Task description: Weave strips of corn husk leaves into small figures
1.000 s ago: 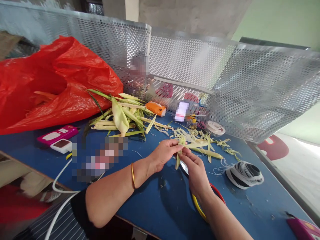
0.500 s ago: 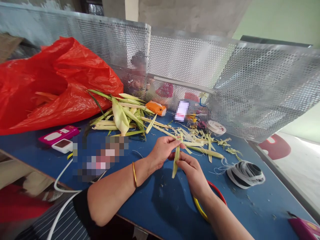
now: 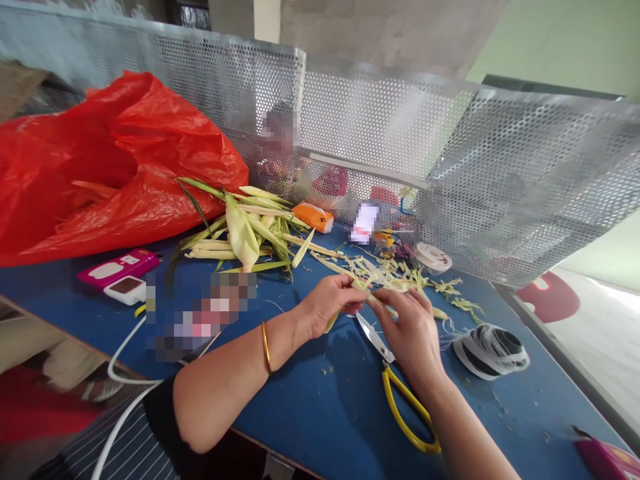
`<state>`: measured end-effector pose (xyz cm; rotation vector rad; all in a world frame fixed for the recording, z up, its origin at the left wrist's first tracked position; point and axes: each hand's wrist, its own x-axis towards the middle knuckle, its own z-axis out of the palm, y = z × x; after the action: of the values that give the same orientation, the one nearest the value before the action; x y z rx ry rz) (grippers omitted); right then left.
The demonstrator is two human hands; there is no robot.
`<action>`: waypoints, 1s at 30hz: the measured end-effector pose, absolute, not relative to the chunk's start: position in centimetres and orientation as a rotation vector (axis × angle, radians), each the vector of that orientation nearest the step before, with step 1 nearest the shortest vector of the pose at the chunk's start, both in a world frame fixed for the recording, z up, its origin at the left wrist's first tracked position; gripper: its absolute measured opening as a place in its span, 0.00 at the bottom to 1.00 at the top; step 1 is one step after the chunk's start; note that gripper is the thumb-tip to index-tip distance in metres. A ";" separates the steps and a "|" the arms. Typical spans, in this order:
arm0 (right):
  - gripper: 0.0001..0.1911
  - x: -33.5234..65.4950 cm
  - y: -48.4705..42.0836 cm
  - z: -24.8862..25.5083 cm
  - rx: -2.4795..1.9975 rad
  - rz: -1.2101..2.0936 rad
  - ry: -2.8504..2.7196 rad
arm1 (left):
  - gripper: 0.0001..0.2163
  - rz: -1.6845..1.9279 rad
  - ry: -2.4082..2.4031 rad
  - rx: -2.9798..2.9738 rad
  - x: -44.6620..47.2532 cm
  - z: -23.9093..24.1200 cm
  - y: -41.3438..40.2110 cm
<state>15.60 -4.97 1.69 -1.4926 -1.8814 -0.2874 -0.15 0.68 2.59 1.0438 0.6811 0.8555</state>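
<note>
My left hand (image 3: 334, 303) is pinched on a pale green corn husk strip (image 3: 369, 295) above the blue table. Just to its right, my right hand (image 3: 411, 327) grips the same strip, thumb and fingers closed near the other hand's fingertips. A bit of husk pokes out below the left palm. Yellow-handled scissors (image 3: 397, 400) lie on the table under and beside the right hand, blades pointing towards the left hand. Behind both hands are husk scraps and thin shreds (image 3: 385, 272). The far end of the strip is partly hidden by the right hand.
A heap of corn husks (image 3: 243, 233) lies beside a large red plastic bag (image 3: 170, 143). White thread on a spool (image 3: 493, 350) stands right. An orange tissue pack (image 3: 314, 217), a phone (image 3: 365, 223) and a tape roll (image 3: 433, 257) sit near the perforated metal screen (image 3: 380, 120).
My right hand has moved up and rightwards, from below the husk strip to beside my left hand. The scissors are now more exposed. My left hand has barely moved.
</note>
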 end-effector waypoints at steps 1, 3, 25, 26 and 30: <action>0.11 15.5 -4.9 1.5 -1.485 -0.259 -1.919 | 0.13 0.860 0.701 1.065 -0.1 2.5 0.6; 0.13 15.1 -5.0 1.3 -1.484 -0.277 -1.960 | 0.15 0.866 0.738 1.120 0.0 2.3 0.6; 0.16 14.8 -5.9 2.7 -1.385 0.038 -2.031 | 0.14 0.932 0.927 1.050 0.2 2.3 0.9; 0.16 14.8 -5.9 2.8 -1.375 0.051 -2.052 | 0.14 0.920 0.919 1.042 0.1 2.3 1.0; 0.18 15.3 -6.0 3.1 -1.446 0.149 -1.894 | 0.15 0.807 0.804 1.050 -0.4 2.5 1.2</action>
<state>15.28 -6.04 3.09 -1.4460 -1.8937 0.1495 -0.35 1.24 2.54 1.0496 0.8043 0.8066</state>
